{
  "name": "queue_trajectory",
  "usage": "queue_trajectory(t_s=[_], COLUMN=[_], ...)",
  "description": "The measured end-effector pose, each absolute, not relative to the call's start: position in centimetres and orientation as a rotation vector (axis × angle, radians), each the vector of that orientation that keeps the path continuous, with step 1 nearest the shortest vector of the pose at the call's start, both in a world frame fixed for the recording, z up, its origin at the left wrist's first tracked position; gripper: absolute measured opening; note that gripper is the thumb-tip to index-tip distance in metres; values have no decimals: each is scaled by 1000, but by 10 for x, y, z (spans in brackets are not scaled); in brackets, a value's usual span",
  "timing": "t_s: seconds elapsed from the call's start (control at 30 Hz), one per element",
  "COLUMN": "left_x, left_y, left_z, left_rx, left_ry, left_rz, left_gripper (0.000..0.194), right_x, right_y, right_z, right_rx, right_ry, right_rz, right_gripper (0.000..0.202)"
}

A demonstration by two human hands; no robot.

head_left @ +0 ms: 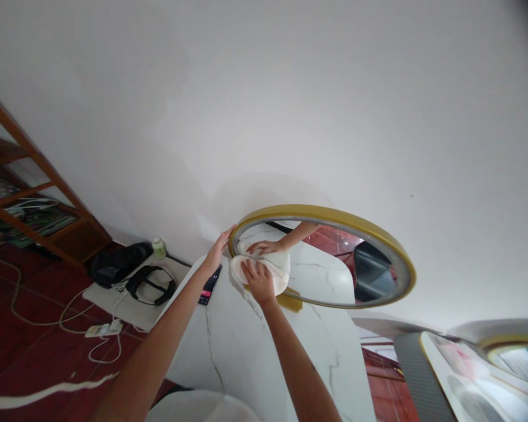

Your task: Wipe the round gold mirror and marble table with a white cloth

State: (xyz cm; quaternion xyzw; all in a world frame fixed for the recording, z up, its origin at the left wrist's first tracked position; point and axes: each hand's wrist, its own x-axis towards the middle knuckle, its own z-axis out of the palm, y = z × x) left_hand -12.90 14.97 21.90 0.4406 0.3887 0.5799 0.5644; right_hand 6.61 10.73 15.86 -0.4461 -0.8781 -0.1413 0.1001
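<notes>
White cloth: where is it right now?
In the head view, just below the middle, the white cloth lies under the right hand, against the lower left of the mirror.

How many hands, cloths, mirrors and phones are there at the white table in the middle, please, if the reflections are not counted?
Hands: 2, the left hand and the right hand
Cloth: 1, under the right hand
Mirror: 1, with a gold-coloured rim
Phone: 1
Total: 5
</notes>
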Motion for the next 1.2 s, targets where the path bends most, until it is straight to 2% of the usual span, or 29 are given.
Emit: queue_trajectory(t_s=[0.13, 0.4, 0.5, 0.6, 0.9, 1.03, 1.2], left_x=[-138, -137, -136, -136, -132, -133, -130], left_y=[154, 157, 159, 158, 156, 155, 152], left_z=[214, 204, 201, 203, 209, 206, 212], left_rx=[988, 929, 917, 926, 987, 994, 977], left_ry=[913, 896, 923, 925, 938, 952, 943], left_rz=[1284, 1331, 1331, 1349, 1358, 1361, 1401], left_gripper=[53, 51, 50, 50, 52, 51, 49], right_x=[62, 45, 43, 44, 62, 68, 57], right_y=[107, 110, 112, 114, 112, 106, 106], right_z=[176, 296, 311, 288, 160, 145, 164], right_rx=[-1338, -1323, -1306, -1313, -1406, -1386, -1391], right_ry=[-2581, -2141, -2061, -2104, -2533, -2587, -2583], right_rz=[-451, -652, -641, -641, -484, -472, -478], right_gripper=[51, 58, 56, 56, 50, 47, 49])
